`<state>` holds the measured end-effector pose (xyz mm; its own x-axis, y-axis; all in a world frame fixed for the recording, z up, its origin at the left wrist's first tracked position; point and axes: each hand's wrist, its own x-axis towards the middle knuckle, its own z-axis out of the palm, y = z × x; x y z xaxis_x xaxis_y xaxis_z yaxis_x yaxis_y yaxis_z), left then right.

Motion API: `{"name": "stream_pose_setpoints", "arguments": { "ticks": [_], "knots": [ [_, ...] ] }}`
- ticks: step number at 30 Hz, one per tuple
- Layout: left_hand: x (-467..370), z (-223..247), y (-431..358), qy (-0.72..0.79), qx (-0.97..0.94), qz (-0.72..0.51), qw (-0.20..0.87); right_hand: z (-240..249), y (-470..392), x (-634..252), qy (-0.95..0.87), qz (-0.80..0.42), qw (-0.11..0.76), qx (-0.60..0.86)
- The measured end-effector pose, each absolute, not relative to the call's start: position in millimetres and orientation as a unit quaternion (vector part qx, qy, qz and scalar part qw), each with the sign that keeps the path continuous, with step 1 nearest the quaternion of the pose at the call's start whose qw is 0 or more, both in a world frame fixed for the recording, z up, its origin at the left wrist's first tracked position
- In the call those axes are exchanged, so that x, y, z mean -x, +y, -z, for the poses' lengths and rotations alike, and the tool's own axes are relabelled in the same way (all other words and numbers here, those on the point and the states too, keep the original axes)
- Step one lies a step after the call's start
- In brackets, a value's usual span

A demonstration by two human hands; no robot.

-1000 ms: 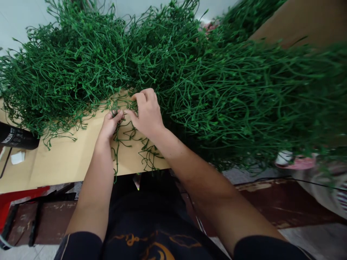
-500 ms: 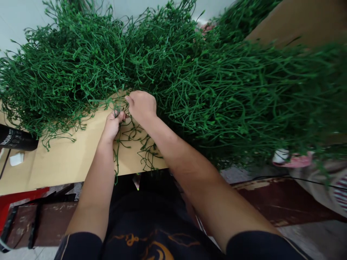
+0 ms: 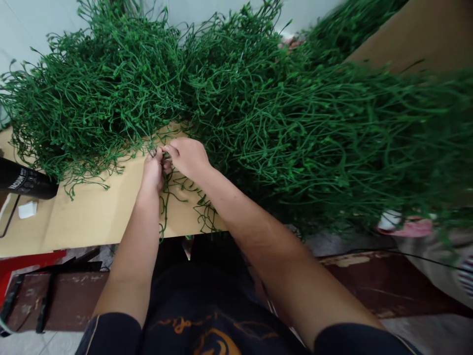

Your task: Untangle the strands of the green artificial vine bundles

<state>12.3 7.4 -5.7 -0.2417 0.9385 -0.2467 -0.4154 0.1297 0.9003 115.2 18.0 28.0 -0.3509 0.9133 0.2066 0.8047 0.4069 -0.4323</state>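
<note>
Two bare hands meet at the centre left of the frame, on a small tangle of thin green plastic vine strands point(image 3: 173, 190) lying on the tan cardboard-covered bench point(image 3: 92, 217). The left hand point(image 3: 153, 170) has its fingertips pinched together on the strands, and the right hand point(image 3: 188, 157) has its thumb and forefinger closed on the same bit, the two grips touching. Compared with a second ago, the right hand has dropped lower and nearer the left, its knuckles now flat rather than arched, and the view has tilted slightly; the loose strands trail from the hands to the near edge of the bench, one hanging over it. That suggests fine work on a single strand is under way, with both hands clamped on it. Just beyond the hands, filling the upper half of the frame, lies a big heap of the same green artificial vines point(image 3: 258, 108), spilling to the right past the bench. At the far left edge a black cylindrical bottle with white lettering point(image 3: 24, 181) lies on its side beside a small white scrap point(image 3: 27, 209). No container holding anything shows.
</note>
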Motion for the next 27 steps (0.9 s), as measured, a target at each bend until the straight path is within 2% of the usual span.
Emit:
{"name": "stream_pose_setpoints", "arguments": {
  "ticks": [7, 13, 18, 22, 25, 27],
  "knots": [
    [-16, -1, -4, 0.526, -0.354, -0.506, 0.585, -39, 23, -120, -0.801, -0.116, 0.206, 0.550],
    [-25, 5, 1, 0.532, -0.392, -0.570, 0.488, -27, 44, -115, -0.779, -0.088, 0.271, 0.559],
    [-24, 5, -9, 0.522, -0.419, -0.553, 0.496, -38, 90, -137, -0.664, -0.090, 0.312, 0.673],
    [-24, 1, -8, 0.503, -0.386, -0.534, 0.560, -82, 83, -149, -0.702, -0.038, 0.404, 0.585],
    [-26, -1, -5, 0.516, -0.375, -0.524, 0.565, -115, 47, -150, -0.746, -0.054, 0.403, 0.527],
    [-28, 0, -5, 0.538, -0.373, -0.522, 0.547, -126, 24, -156, -0.798, -0.116, 0.363, 0.466]
  ]
}}
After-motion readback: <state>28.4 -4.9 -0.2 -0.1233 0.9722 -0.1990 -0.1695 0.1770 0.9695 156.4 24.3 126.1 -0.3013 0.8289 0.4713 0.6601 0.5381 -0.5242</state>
